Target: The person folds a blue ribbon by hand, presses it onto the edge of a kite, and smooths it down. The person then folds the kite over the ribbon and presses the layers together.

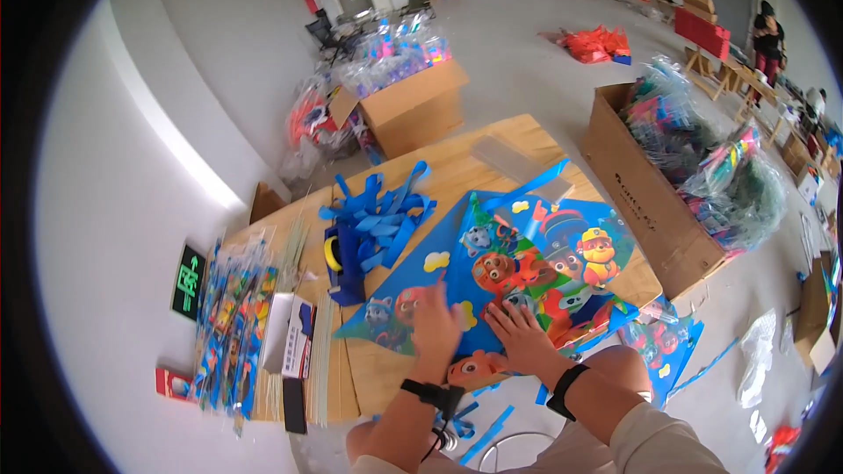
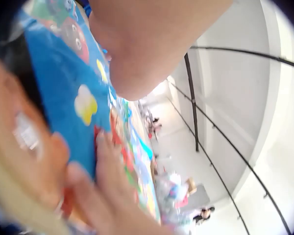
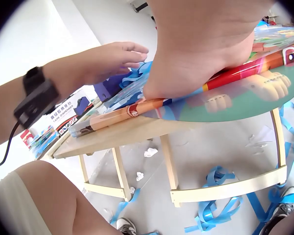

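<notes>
A blue plastic kite sheet (image 1: 421,290) printed with cartoon dogs lies spread over the wooden table, its near edge folded into a roll (image 3: 117,115). On its near part my right hand (image 1: 525,338) rests with fingers spread, pressing it down; the palm sits at the rolled edge in the right wrist view. My left hand (image 1: 436,323), blurred, is over the sheet's left part, holding nothing. The right wrist view shows that left hand (image 3: 112,61) raised, fingers fairly straight. Beyond it stand a blue tape dispenser (image 1: 343,268) and a heap of blue ribbon (image 1: 379,215).
Thin rods (image 1: 330,364), a tape dispenser box (image 1: 297,338) and packed printed pieces (image 1: 230,333) cover the table's left side. A clear plastic strip (image 1: 509,158) lies at the far edge. Cardboard boxes (image 1: 645,202) of bagged goods stand beyond. Ribbon scraps (image 3: 215,200) litter the floor.
</notes>
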Demonstrator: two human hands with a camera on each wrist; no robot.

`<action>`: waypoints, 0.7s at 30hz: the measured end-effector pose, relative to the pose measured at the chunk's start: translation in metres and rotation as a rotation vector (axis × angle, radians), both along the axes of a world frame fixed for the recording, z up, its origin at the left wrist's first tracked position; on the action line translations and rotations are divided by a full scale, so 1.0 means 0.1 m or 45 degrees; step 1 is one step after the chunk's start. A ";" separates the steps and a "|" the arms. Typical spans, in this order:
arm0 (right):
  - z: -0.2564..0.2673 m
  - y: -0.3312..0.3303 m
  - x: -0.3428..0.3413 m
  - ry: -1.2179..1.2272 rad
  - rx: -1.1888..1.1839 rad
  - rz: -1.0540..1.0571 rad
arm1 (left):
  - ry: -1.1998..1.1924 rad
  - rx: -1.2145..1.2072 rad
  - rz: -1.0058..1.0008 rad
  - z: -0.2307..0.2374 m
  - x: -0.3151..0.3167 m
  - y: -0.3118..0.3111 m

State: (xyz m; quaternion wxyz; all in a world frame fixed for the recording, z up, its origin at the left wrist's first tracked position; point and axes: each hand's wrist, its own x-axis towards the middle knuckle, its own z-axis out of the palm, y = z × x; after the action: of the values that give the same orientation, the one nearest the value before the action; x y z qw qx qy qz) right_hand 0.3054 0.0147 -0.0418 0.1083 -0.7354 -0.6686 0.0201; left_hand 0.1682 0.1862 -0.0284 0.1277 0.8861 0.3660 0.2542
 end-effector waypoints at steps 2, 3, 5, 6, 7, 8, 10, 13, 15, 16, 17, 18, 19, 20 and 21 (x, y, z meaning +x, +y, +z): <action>-0.04 0.01 -0.01 0.005 -0.008 0.037 | 0.086 0.031 -0.192 0.07 -0.02 -0.53; -0.07 0.02 -0.01 -0.073 0.013 0.020 | 0.179 0.119 -0.246 0.10 -0.06 -0.78; -0.04 0.03 0.00 -0.143 0.035 0.016 | 0.209 0.061 -0.143 -0.19 -0.22 -0.98; -0.03 0.04 0.02 -0.142 0.025 0.040 | 0.227 0.026 -0.107 -0.22 -0.27 -1.03; -0.04 0.03 0.01 -0.083 0.052 0.031 | 0.244 0.004 -0.084 -0.26 -0.33 -1.01; -0.03 0.03 -0.01 -0.024 0.079 0.019 | 0.248 -0.013 -0.065 -0.27 -0.36 -1.00; 0.01 0.02 -0.02 0.025 0.067 0.036 | 0.240 0.071 -0.010 -0.29 -0.42 -0.98; 0.00 0.03 -0.03 -0.039 0.038 0.030 | 0.263 0.013 0.061 -0.25 -0.54 -0.96; 0.01 0.02 -0.02 -0.036 0.042 0.025 | 0.316 0.024 0.093 -0.21 -0.66 -0.95; 0.01 0.01 -0.01 -0.045 0.054 0.016 | 0.377 0.033 0.121 -0.19 -0.72 -0.94; 0.01 0.00 -0.01 -0.060 0.045 0.018 | 0.369 0.049 0.113 -0.20 -0.76 -0.92; 0.01 0.00 -0.02 -0.070 0.035 0.016 | 0.334 0.074 0.099 -0.23 -0.82 -0.89; 0.00 0.00 -0.02 -0.070 0.046 0.001 | 0.302 0.095 0.085 -0.27 -0.86 -0.88; 0.00 0.00 -0.02 -0.080 0.033 0.003 | 0.302 0.106 0.073 -0.28 -0.88 -0.88; 0.00 0.00 -0.02 -0.092 0.021 0.005 | 0.278 0.077 0.069 -0.29 -0.88 -0.87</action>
State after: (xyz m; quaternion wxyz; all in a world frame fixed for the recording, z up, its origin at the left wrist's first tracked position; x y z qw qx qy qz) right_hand 0.3036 0.0147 -0.0416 0.0901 -0.7334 -0.6737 -0.0118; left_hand 0.0801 0.0988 -0.0573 0.0533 0.9018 0.3935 0.1703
